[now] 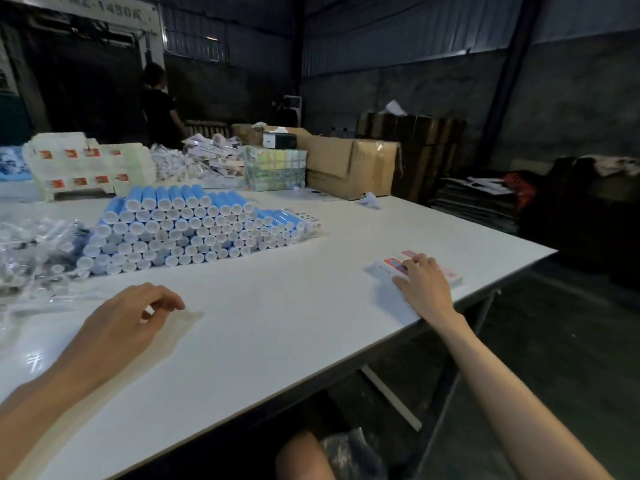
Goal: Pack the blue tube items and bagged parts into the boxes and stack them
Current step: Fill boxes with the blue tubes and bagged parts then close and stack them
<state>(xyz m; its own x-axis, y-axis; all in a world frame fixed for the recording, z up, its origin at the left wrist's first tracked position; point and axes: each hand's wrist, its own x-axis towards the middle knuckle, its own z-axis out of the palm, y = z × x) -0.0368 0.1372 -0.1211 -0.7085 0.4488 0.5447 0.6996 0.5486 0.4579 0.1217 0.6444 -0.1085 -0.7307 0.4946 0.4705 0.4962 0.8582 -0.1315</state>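
One flat white red-labelled box (pixel 386 270), long axis left to right near the right edge of the white table (pixel 277 323), is covered by the straight fingers of the right hand (pixel 422 285), while the stacked white-capped blue tubes (pixel 187 226) are found nearer the loosely curled, empty left hand (pixel 138 317).

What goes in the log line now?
right hand: rests on flat white-and-red box | left hand: empty over white table | blue white-capped tubes: stacked

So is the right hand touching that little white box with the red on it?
Touching. The head view shows the right hand lying flat on top of the white box, with its fingers covering part of the red print.
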